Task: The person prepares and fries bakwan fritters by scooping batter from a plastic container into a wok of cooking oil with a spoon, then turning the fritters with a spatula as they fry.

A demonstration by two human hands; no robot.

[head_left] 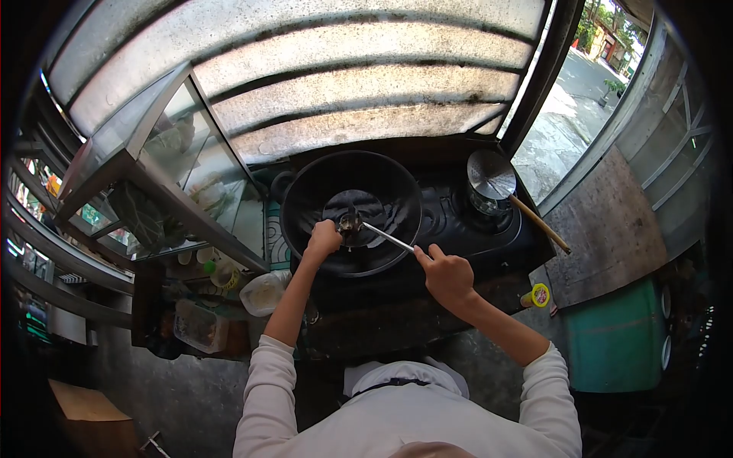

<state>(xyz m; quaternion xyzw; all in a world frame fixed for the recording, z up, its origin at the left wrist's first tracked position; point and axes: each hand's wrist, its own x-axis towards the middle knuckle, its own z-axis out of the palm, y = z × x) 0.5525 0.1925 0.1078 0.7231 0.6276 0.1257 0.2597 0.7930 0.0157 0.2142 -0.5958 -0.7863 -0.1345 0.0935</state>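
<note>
A large black wok (294,210) with dark, shiny liquid at its bottom sits on the stove (473,238). My right hand (449,281) is closed around the handle of a long metal cooking utensil (388,238), index finger along it. The utensil's far end reaches over the middle of the wok, where a small brownish clump (350,222) shows; whether it lies on the utensil cannot be made out. My left hand (324,239) is closed right beside that clump, above the wok's near left part. What its fingers hold, if anything, is hidden.
A pot with a lid (491,175) stands on the right burner, a wooden handle (542,225) sticking out from it. Left are a glass display case (191,153) and plastic tubs (263,294). A yellow-lidded container (540,295) sits at the right front edge, near a green container (615,340).
</note>
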